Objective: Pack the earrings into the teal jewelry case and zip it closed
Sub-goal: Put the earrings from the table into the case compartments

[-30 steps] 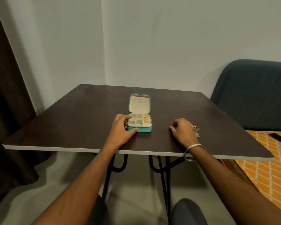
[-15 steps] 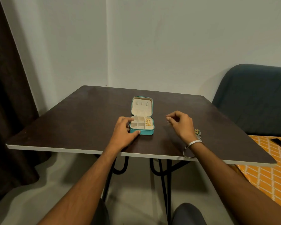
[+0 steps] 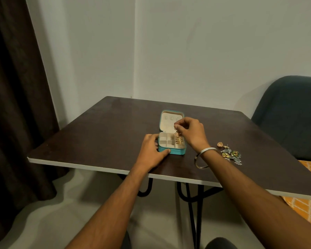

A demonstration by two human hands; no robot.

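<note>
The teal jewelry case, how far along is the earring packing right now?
Partly done. The teal jewelry case lies open, with gold earrings already in a right-hand compartment. In hand: the right hand pinches a gold earring above the case while the left hand steadies its left side. Left: a small cluster of earrings on the table, then closing and zipping.

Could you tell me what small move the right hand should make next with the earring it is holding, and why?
Probably lower and release it. The right hand pinches a gold earring just above the open teal jewelry case, over its compartments, while the left hand steadies the case. More earrings wait on the table.
</note>
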